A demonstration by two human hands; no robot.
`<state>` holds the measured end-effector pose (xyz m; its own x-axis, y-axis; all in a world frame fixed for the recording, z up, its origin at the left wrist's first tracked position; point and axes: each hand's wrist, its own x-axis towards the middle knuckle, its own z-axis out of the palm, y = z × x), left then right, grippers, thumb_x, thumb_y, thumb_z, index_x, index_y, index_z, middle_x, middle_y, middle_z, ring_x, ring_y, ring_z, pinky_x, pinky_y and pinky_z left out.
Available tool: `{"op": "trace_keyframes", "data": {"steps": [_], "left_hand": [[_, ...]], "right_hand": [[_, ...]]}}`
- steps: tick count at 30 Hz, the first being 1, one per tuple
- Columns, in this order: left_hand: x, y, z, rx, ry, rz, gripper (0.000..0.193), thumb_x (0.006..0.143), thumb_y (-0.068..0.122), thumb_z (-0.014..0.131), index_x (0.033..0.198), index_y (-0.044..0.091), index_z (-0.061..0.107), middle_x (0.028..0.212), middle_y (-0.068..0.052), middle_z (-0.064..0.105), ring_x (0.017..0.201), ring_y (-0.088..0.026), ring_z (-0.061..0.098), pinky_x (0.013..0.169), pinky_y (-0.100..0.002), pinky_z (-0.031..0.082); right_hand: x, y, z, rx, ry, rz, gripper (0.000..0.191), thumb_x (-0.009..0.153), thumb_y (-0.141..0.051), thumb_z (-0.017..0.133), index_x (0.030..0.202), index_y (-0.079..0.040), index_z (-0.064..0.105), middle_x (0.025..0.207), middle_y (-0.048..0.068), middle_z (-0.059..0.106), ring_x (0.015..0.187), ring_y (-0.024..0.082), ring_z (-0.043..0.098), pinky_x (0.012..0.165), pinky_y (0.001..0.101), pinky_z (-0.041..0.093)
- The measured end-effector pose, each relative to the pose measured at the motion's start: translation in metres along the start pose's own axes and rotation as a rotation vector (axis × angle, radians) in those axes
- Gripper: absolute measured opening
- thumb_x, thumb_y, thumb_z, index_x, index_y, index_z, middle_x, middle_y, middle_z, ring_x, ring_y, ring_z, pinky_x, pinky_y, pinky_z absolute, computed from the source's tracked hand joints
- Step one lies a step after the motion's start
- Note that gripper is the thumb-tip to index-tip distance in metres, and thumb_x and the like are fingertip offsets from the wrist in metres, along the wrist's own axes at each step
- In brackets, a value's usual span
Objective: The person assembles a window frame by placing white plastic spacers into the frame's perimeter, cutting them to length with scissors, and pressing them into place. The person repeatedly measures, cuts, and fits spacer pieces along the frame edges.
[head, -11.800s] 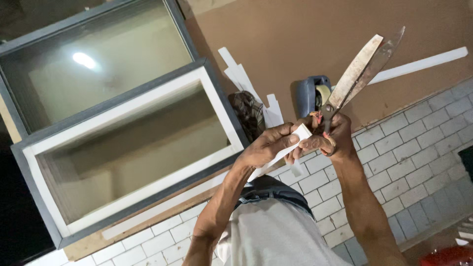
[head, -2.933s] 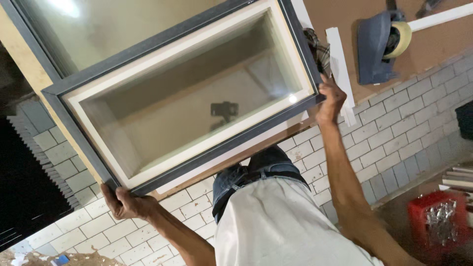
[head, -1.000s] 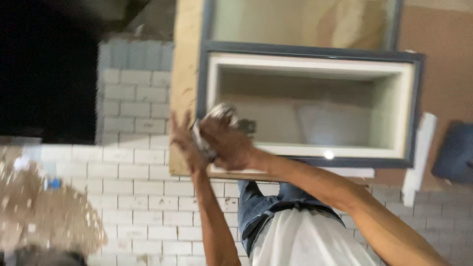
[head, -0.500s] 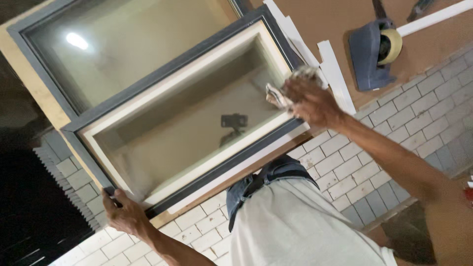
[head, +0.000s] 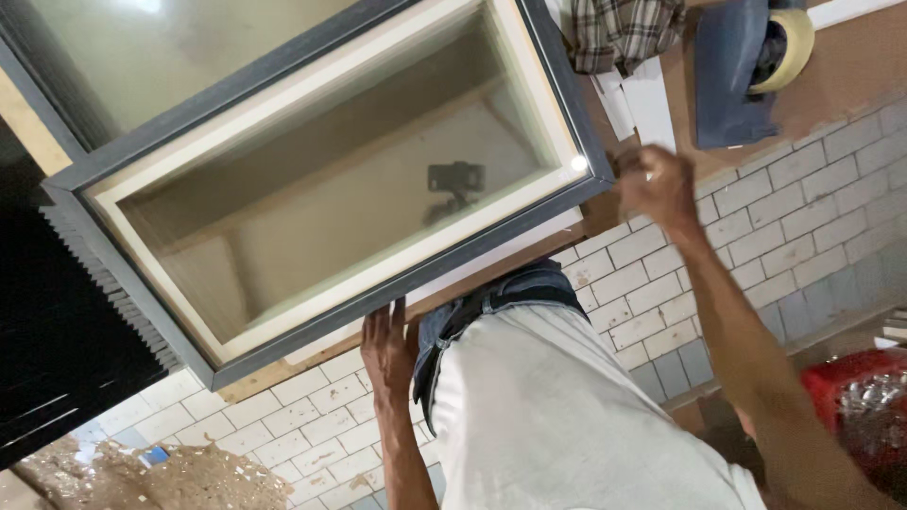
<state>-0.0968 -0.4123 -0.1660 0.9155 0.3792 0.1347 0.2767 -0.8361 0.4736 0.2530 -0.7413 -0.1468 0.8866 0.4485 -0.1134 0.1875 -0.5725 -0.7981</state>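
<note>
A grey-framed glazed window unit [head: 397, 293] with a cream inner lining lies on a brown board [head: 850, 76]. My left hand [head: 387, 345] rests flat against the middle of its near edge, fingers spread. My right hand [head: 657, 184] is at the frame's right corner with fingers curled. It is blurred, and whether it grips anything cannot be told. A checked cloth [head: 624, 33] lies just beyond that corner, apart from both hands. A second glazed panel [head: 142, 57] lies behind the unit.
A grey tape dispenser [head: 737, 76] with a yellowish roll and white strips [head: 647, 104] lie on the board. White brick-pattern tiles [head: 756, 246] lie below. A red container [head: 864, 406] stands at lower right, a dark ribbed panel [head: 85, 312] at left, and rubble [head: 161, 477] at bottom left.
My left hand has slid from the frame's left corner to the middle of its near edge. My right hand no longer holds the cloth and has moved to the right corner.
</note>
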Motion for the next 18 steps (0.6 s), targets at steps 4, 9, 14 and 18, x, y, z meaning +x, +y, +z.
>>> {"op": "trace_keyframes", "data": {"steps": [4, 9, 14, 18], "left_hand": [[0.001, -0.008, 0.015, 0.056, -0.088, -0.021, 0.043, 0.082, 0.024, 0.08, 0.118, 0.002, 0.073, 0.135, -0.017, 0.062, 0.126, -0.041, 0.056, 0.109, -0.055, 0.043], [0.0, -0.03, 0.028, 0.025, -0.092, -0.012, 0.04, 0.085, 0.018, 0.08, 0.124, 0.01, 0.075, 0.136, -0.011, 0.06, 0.127, -0.036, 0.056, 0.108, -0.054, 0.043], [0.002, -0.031, 0.029, 0.003, -0.003, 0.072, 0.034, 0.084, 0.016, 0.078, 0.117, 0.009, 0.075, 0.128, -0.01, 0.067, 0.121, -0.035, 0.061, 0.101, -0.052, 0.046], [0.003, -0.023, 0.028, -0.004, 0.03, 0.082, 0.012, 0.086, 0.006, 0.076, 0.098, 0.005, 0.073, 0.116, -0.009, 0.073, 0.114, -0.031, 0.066, 0.098, -0.047, 0.052]], "right_hand": [[-0.044, 0.023, 0.04, -0.35, -0.199, -0.223, 0.044, 0.073, -0.017, 0.089, 0.112, -0.003, 0.075, 0.121, 0.015, 0.07, 0.122, 0.034, 0.057, 0.102, 0.0473, 0.05], [-0.038, 0.037, 0.059, -0.418, -0.116, -0.388, 0.045, 0.075, -0.018, 0.088, 0.118, -0.015, 0.077, 0.133, 0.012, 0.064, 0.127, 0.035, 0.054, 0.105, 0.0441, 0.051], [-0.037, 0.039, 0.055, -0.369, -0.134, -0.398, 0.038, 0.078, -0.017, 0.087, 0.115, -0.016, 0.078, 0.125, 0.007, 0.065, 0.121, 0.03, 0.059, 0.1, 0.04, 0.054], [-0.037, 0.045, 0.053, -0.334, -0.113, -0.363, 0.021, 0.079, -0.019, 0.089, 0.097, -0.016, 0.077, 0.113, 0.001, 0.066, 0.115, 0.024, 0.062, 0.096, 0.0363, 0.057]]}}
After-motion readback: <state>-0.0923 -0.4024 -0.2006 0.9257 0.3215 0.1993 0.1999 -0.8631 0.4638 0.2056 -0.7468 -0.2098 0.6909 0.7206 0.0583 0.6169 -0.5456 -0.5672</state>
